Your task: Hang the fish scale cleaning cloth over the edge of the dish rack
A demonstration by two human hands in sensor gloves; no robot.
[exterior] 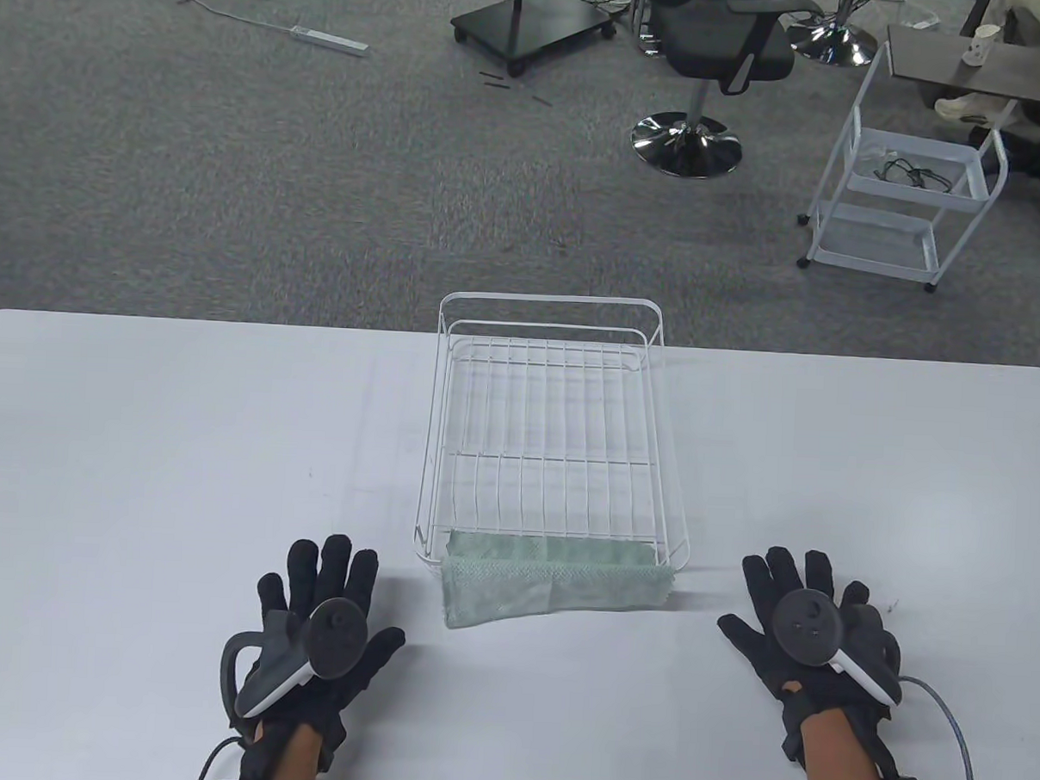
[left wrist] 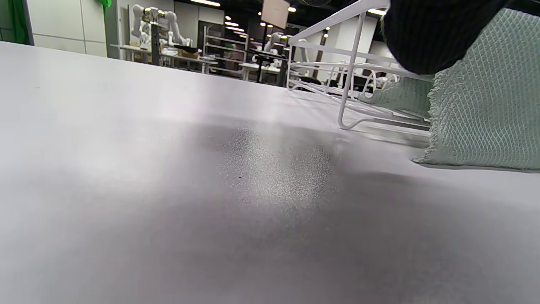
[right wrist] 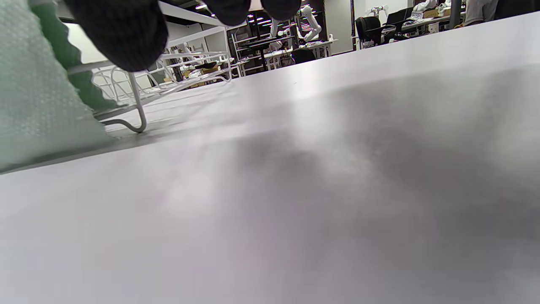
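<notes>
Pale green fish scale cleaning cloth (exterior: pixel 555 581) draped over near edge of white wire dish rack (exterior: pixel 553 426), lower end on white table (exterior: pixel 138 442), left hand (exterior: pixel 320 631) and right hand (exterior: pixel 812 618) flat on table, fingers spread, holding nothing, either side of cloth.

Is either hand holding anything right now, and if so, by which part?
Nothing is held. The left hand and right hand lie spread on the table, either side of the green cloth, which hangs over the dish rack near edge.
</notes>
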